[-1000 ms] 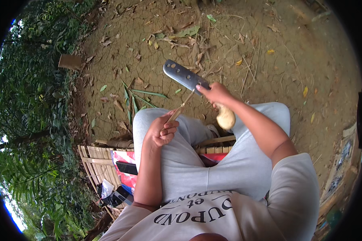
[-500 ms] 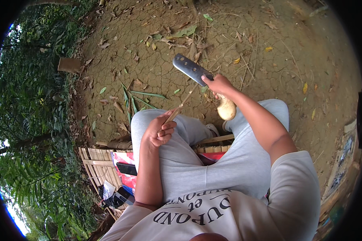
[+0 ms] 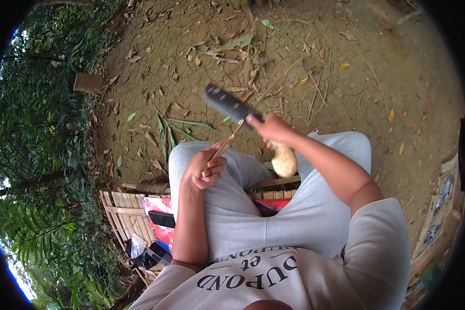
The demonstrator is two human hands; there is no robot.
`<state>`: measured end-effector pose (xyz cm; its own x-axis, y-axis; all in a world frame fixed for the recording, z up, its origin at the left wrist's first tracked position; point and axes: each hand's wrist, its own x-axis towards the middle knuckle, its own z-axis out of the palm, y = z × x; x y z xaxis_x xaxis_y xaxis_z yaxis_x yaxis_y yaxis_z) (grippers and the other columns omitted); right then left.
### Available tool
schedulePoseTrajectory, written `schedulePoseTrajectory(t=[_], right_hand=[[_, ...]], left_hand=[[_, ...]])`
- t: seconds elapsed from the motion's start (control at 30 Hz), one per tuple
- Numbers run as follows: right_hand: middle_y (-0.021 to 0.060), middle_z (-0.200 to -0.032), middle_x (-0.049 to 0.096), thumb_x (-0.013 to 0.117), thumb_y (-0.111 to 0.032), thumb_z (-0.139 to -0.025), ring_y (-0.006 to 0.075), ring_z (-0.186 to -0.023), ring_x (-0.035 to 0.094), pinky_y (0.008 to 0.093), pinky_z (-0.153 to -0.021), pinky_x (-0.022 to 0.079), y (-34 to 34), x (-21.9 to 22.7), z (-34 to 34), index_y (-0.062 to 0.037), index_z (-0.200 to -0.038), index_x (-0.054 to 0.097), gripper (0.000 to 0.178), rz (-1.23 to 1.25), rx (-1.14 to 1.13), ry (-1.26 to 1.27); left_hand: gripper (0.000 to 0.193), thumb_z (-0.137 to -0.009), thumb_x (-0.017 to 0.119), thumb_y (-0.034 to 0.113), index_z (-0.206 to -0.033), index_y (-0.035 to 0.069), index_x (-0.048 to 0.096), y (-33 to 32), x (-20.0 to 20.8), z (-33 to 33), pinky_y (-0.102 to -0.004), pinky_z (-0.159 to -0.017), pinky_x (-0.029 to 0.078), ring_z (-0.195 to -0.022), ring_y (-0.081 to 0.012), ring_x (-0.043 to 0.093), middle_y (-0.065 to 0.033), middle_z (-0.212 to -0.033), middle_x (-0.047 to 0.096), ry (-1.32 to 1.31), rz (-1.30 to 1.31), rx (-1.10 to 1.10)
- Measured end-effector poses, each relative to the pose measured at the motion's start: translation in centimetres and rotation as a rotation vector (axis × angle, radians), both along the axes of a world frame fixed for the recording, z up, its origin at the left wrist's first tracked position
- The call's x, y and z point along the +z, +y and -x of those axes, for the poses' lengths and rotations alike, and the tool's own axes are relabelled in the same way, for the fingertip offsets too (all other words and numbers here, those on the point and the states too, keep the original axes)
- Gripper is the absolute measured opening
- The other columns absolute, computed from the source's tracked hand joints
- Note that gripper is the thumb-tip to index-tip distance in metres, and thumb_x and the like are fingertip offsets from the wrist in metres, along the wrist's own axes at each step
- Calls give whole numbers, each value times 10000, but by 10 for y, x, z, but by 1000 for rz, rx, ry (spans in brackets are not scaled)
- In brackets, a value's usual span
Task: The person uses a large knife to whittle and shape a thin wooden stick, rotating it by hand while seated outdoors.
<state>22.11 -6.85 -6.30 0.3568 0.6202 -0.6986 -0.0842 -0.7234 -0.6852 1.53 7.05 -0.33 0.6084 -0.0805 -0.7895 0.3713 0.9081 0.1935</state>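
My left hand (image 3: 206, 168), above my left thigh, is closed round a thin, light-brown stick (image 3: 234, 134) that looks like wood or bamboo. The stick slants up and to the right, away from me. My right hand (image 3: 274, 129) grips a knife (image 3: 226, 106) with a broad dark blade pierced by several holes. Its thick pale handle ends in a rounded bulb (image 3: 284, 163) below the hand. The blade lies across the far end of the stick, hiding its tip; whether it touches, I cannot tell. Motion blurs the blade slightly.
I sit on a bamboo slat bench (image 3: 120, 209). On my left lie a dark phone (image 3: 161, 218) on red-and-white sheeting and a black bag (image 3: 142, 259). Cracked ground (image 3: 361, 93) stretches ahead, with fallen leaves, green strips (image 3: 191, 123) and a brown board (image 3: 89, 82).
My right hand has brought the knife toward me and to the left, along the stick. My left hand and the stick have hardly moved.
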Motion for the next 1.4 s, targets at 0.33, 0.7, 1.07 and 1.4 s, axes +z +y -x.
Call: schedulePoseTrajectory(t=[0.33,0.7,1.07,1.4], right_hand=[[38,-543,542,526,-548,-953,144,-428,566,310,-399,477,1,-12,-19,15,-774,583,593,13,-87,8],[45,-477,477,597,-619,-876,158,-360,504,314,-343,418,9,15,17,-65,-571,471,645,-71,84,236],[-31,-485,391,375,-713,-924,108,-355,373,281,-378,364,10,1,-3,-133,-660,454,642,-147,-102,1076],[-60,-501,379,586,-856,-674,84,-408,407,246,-439,376,-6,-7,-29,-149,-667,440,722,-374,-700,1172]], left_hand=[[347,-1066,278,214,-1353,169,469,1,-1,2,-170,-263,185,-336,-21,235,66,-544,331,-6,35,23],[377,-1067,283,248,-1410,175,420,-2,-1,1,-180,-275,194,-347,-35,237,62,-546,325,22,-90,-65],[389,-1072,275,256,-1434,176,389,-1,-5,3,-179,-269,194,-357,-30,236,63,-548,327,-32,-107,-117],[345,-1066,277,206,-1356,181,463,3,-12,6,-174,-255,194,-340,-28,257,58,-540,348,-106,9,-91]])
